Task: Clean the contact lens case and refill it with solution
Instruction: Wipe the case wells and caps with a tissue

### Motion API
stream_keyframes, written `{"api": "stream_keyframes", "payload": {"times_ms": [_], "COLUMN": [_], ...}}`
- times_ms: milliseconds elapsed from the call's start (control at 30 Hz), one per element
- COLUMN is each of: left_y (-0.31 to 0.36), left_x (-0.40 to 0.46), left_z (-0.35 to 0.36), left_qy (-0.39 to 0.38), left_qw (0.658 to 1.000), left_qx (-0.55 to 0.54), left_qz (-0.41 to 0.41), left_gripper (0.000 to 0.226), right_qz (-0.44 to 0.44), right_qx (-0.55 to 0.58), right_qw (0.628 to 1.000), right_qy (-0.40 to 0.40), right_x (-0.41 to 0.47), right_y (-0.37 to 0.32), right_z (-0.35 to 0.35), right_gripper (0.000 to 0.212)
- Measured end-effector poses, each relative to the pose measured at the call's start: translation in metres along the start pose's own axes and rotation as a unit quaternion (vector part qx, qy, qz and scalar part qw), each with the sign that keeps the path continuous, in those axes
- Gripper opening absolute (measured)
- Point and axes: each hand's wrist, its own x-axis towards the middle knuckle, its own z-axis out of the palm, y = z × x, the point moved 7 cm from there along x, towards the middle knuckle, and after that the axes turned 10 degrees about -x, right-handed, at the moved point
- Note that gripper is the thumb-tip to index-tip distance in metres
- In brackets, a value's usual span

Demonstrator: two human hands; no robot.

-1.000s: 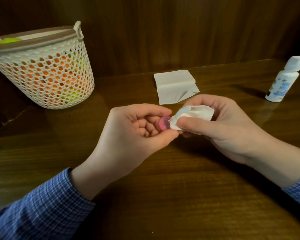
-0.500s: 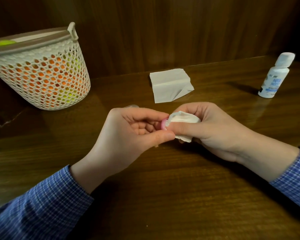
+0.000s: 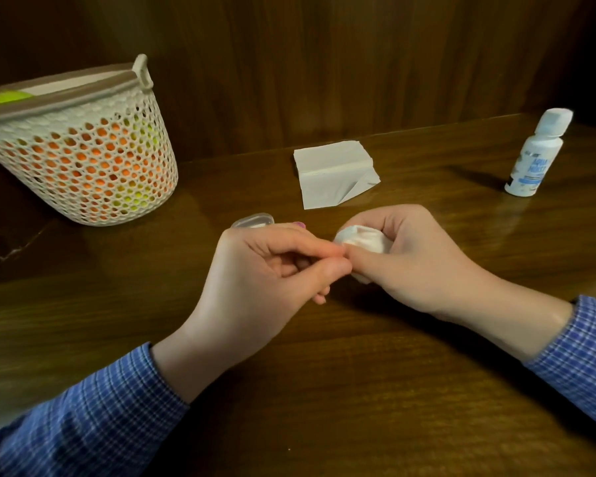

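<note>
My left hand (image 3: 255, 273) is pinched at the fingertips against a crumpled white tissue (image 3: 360, 239), which my right hand (image 3: 413, 259) holds bunched up. The small pink cap it held a moment ago is hidden between the fingertips and the tissue. Just beyond my left hand, a clear lens case piece (image 3: 252, 221) lies on the wooden table (image 3: 358, 390), with a pink bit (image 3: 300, 224) showing beside it. The white solution bottle (image 3: 535, 156) stands upright at the far right, its cap on.
A folded white tissue sheet (image 3: 334, 173) lies flat behind my hands. A white perforated basket (image 3: 80, 149) with orange and yellow-green contents stands at the far left. A dark wooden wall (image 3: 324, 63) closes off the back of the table.
The pink cap was visible in my left fingers; the tissue and fingertips now cover it. The view has shifted, so the clear case piece shows behind my left hand.
</note>
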Motion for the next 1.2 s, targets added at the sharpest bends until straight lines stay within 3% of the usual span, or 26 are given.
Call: {"api": "stream_keyframes", "payload": {"times_ms": [167, 300, 467, 633, 767, 933, 1200], "left_y": [0.003, -0.008, -0.018, -0.030, -0.037, -0.040, -0.023], "left_x": [0.001, 0.003, 0.003, 0.001, -0.001, -0.004, 0.000], "left_z": [0.000, -0.004, -0.005, 0.005, 0.005, 0.000, -0.009], "left_qy": [0.008, 0.008, 0.008, -0.011, -0.023, -0.013, 0.035], "left_qw": [0.998, 0.989, 0.983, 0.936, 0.914, 0.909, 0.976], "left_qx": [-0.068, -0.128, -0.126, -0.225, -0.250, -0.282, -0.139], "left_qz": [-0.014, -0.070, -0.131, -0.271, -0.319, -0.306, -0.163], "left_gripper": [0.018, 0.027, 0.031, 0.033, 0.026, 0.024, 0.032], "right_qz": [-0.010, -0.042, -0.068, -0.112, -0.172, -0.170, -0.104], "right_qx": [0.087, 0.042, -0.007, -0.089, -0.131, -0.158, -0.122], "right_qw": [0.996, 0.998, 0.995, 0.985, 0.970, 0.965, 0.977], "right_qy": [0.012, 0.031, 0.070, 0.101, 0.108, 0.123, 0.139], "right_x": [0.002, 0.001, -0.003, -0.006, -0.010, -0.011, -0.009], "right_y": [-0.003, -0.009, -0.013, -0.018, -0.030, -0.030, -0.023], "right_z": [0.000, -0.002, -0.009, -0.013, -0.011, -0.012, -0.012], "right_gripper": [0.009, 0.012, 0.010, 0.006, 0.006, 0.006, 0.003]}}
